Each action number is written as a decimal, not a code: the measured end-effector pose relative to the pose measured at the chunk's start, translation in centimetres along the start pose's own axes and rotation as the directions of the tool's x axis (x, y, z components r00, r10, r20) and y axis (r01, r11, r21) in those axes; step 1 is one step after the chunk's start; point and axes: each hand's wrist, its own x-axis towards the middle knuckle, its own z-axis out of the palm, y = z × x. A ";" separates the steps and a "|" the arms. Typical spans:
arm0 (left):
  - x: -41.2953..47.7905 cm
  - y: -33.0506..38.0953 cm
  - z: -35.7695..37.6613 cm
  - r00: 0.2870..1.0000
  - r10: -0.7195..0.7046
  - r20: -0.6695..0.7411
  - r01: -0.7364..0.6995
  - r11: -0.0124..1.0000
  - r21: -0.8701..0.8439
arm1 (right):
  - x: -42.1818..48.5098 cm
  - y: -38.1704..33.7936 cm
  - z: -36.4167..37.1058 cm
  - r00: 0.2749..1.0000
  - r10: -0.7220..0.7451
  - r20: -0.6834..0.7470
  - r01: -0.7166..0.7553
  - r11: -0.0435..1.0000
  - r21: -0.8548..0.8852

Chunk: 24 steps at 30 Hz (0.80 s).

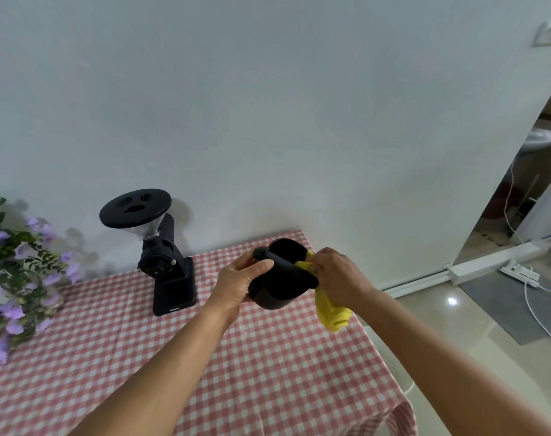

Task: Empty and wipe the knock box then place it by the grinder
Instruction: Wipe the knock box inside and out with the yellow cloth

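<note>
A black round knock box (282,287) with a bar across its mouth is held tilted above the far right part of the table. My left hand (241,283) grips its left side, thumb near the rim. My right hand (337,276) presses a yellow cloth (331,311) against the box's right rim, and the cloth's tail hangs down below the hand. The black coffee grinder (164,256) with a wide hopper lid stands to the left by the wall.
The table (142,357) wears a red and white checked cloth. Purple flowers (16,278) with green leaves fill the left edge. The table's right edge drops to a tiled floor, where a white cable (535,309) runs near an open doorway.
</note>
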 end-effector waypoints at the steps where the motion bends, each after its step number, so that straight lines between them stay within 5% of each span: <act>1: 0.0 -0.1 -0.1 1.000 -0.001 -0.002 0.001 1.000 0.001 | 0.0 0.0 -0.1 1.000 0.016 0.010 -0.017 1.000 0.007; 6: 0.0 -0.2 -0.1 0.999 0.004 0.049 -0.005 1.000 0.009 | -0.2 -0.9 -2.0 0.943 0.003 -0.331 0.041 0.991 0.124; 8: 0.0 0.1 0.5 0.999 0.026 0.031 -0.025 0.999 -0.028 | -0.6 -1.5 -1.9 0.949 -0.045 -0.311 0.054 0.998 0.019; 14: 0.0 -0.2 2.0 0.997 0.050 -0.065 -0.059 0.990 -0.128 | -0.4 -3.4 0.4 0.963 0.225 -0.150 -0.227 0.974 0.001; 20: 0.4 0.1 1.6 0.998 0.054 -0.021 -0.056 0.997 -0.054 | -0.4 -4.2 0.9 0.974 0.122 -0.193 -0.132 0.990 -0.041; 24: 0.1 -0.1 2.4 0.994 0.082 0.065 -0.082 0.997 -0.016 | 0.4 -4.7 1.1 0.962 0.151 -0.228 -0.072 0.944 0.322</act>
